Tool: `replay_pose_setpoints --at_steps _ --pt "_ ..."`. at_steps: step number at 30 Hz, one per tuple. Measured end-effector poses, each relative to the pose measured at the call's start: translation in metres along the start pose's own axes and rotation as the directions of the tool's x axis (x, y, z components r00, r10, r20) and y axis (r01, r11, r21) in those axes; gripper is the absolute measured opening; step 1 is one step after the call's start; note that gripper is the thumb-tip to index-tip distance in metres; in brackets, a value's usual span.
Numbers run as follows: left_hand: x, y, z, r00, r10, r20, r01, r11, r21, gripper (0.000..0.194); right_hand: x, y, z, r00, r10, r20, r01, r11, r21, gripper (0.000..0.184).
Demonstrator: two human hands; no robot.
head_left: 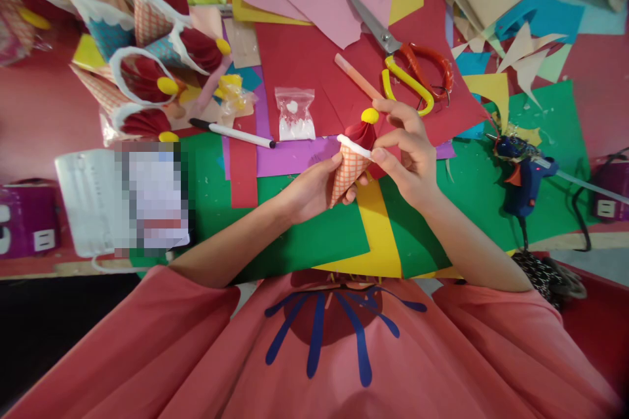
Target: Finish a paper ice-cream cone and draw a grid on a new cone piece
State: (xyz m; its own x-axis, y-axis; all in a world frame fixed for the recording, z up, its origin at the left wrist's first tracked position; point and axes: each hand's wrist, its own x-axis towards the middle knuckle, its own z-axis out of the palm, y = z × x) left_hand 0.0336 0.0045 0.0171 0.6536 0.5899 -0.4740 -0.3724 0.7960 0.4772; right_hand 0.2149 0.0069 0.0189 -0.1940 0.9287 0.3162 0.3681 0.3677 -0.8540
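Observation:
A small craft ice cream cone point(352, 165) tilts between my two hands, its tip pointing down. It has an orange checked cone, a white rim, a red pleated top and a yellow ball point(370, 116). My left hand point(322, 184) is closed around the checked part from the left and below. At the right end of the white rim, the thumb and a fingertip of my right hand point(410, 157) pinch the edge, while its other fingers curl near the yellow ball. A zip bag with small white pieces point(295, 119) lies just left of the cone.
Scissors point(388, 46) and an orange stick point(358, 76) lie beyond my right hand. A blue glue gun point(527, 177) with a cord is at right. Finished cones point(142, 78) pile up at left, near a marker point(233, 133) and a white device point(91, 203). Coloured sheets point(295, 46) cover the table.

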Motion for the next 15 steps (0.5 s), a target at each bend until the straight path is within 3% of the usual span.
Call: replay_pose_setpoints --at_steps 8,15 --pt "-0.0018 -0.0076 -0.0058 0.992 0.122 0.035 -0.125 0.987 0.099 0.039 -0.0001 -0.0027 0.0012 1.0 0.017 0.026 -0.017 1.0 0.007 0.026" --pt "-0.0009 -0.0079 -0.0081 0.996 0.093 0.009 -0.094 0.992 0.087 0.039 -0.0005 -0.0008 -0.003 0.994 0.023 -0.102 -0.017 0.998 0.058 0.024"
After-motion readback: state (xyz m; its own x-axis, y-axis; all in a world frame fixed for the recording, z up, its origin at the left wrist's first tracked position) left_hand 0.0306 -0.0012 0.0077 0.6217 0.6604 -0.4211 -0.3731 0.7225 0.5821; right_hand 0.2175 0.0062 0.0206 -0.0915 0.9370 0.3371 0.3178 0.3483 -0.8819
